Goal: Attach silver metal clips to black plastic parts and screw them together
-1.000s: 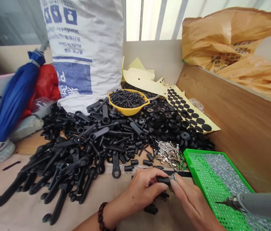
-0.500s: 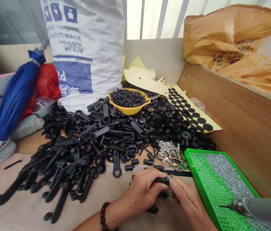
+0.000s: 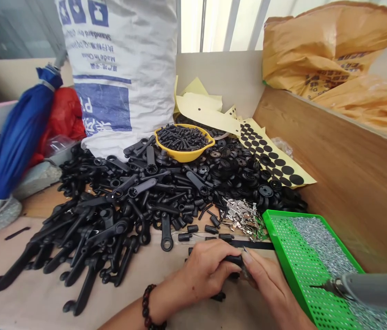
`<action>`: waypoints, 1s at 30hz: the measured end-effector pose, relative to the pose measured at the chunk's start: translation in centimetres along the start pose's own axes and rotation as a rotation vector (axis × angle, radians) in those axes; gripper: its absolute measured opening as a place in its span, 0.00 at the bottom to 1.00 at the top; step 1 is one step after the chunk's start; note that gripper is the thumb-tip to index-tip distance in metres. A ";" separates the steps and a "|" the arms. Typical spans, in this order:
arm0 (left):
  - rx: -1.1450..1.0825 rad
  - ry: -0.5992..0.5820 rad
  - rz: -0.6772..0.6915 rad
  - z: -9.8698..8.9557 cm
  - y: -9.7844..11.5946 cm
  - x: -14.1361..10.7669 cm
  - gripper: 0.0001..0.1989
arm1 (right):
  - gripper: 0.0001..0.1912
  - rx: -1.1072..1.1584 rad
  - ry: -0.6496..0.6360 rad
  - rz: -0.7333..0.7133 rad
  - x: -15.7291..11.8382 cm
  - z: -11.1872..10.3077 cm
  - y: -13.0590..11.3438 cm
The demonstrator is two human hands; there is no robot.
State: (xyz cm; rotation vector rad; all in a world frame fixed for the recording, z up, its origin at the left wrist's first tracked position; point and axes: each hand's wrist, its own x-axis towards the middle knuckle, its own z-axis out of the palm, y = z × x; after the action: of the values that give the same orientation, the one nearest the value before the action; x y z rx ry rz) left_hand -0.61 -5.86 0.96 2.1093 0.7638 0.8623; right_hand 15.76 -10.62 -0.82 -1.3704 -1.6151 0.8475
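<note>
My left hand [image 3: 205, 270], with a beaded bracelet at the wrist, is closed around a short black plastic cylinder [image 3: 234, 260]. Against the cylinder's right end, my right hand [image 3: 270, 282] is pinched, thumb on top. Something small and greyish shows at its fingertips, too hidden to name. Several similar black cylinders [image 3: 211, 229] lie just beyond the hands, and a few more are partly covered under them. Behind my right hand sits a heap of small silver metal clips [image 3: 243, 215].
A green perforated tray [image 3: 284, 256] of small metal pieces stands at right, an electric screwdriver [image 3: 368, 289] over it. Black handles [image 3: 86, 247] are piled at left, black discs [image 3: 248, 172] behind. A yellow bowl [image 3: 184, 156] of black springs and a white sack [image 3: 152, 64] stand farther back.
Both hands keep their hold on the cylinder, with its end now pressed closer to the right fingertips. The view has shifted slightly.
</note>
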 end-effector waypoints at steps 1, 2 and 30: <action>0.011 0.004 0.007 0.0 0.0 0.0 0.08 | 0.19 0.001 -0.011 0.000 -0.1 0.1 0.1; 0.020 0.011 0.007 0.0 0.0 0.0 0.09 | 0.18 0.003 -0.024 -0.007 -0.2 0.1 0.3; -0.733 -0.011 -0.469 0.6 -0.3 0.9 0.09 | 0.15 -0.185 -0.098 -0.198 0.5 -1.0 0.1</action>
State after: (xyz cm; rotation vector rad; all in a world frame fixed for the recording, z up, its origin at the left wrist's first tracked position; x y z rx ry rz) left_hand 0.29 -5.24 0.69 1.2248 0.7452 0.7195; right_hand 16.70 -10.14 -0.35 -1.2830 -1.9102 0.6696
